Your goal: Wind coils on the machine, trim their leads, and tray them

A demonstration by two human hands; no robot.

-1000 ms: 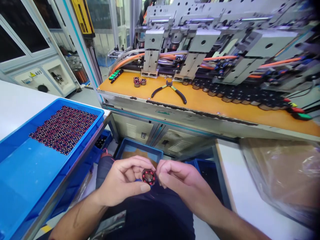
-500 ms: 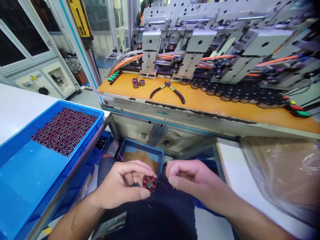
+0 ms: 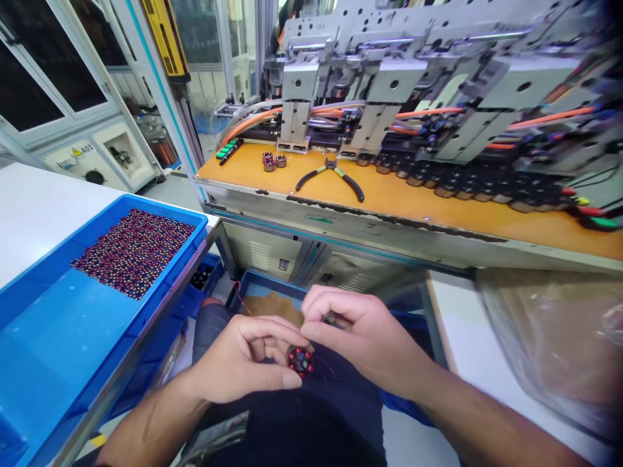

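Between the thumb and fingers of my left hand (image 3: 257, 353) is a small ring-shaped motor stator (image 3: 300, 362), with red spots around its dark ring and its open face turned toward me. My right hand (image 3: 348, 331) is closed just above and to the right of it, its fingertips close to my left fingertips. A small dark piece shows within the curled right fingers, too hidden to name. Thin reddish wire strands trail to the right of the stator over my dark clothing. Both hands are above my lap.
A blue tray (image 3: 104, 318) on the left table holds many similar parts. Pliers (image 3: 331, 172), several stators (image 3: 270, 162) and a row of dark parts (image 3: 452, 178) lie on the orange bench under the machine (image 3: 389, 84). A blue bin (image 3: 253, 282) holds brown material. Plastic-wrapped cardboard (image 3: 559, 337) is at right.
My right hand has moved left and up, closing the gap to my left hand. The stator in my left hand has shifted slightly right and turned a little.
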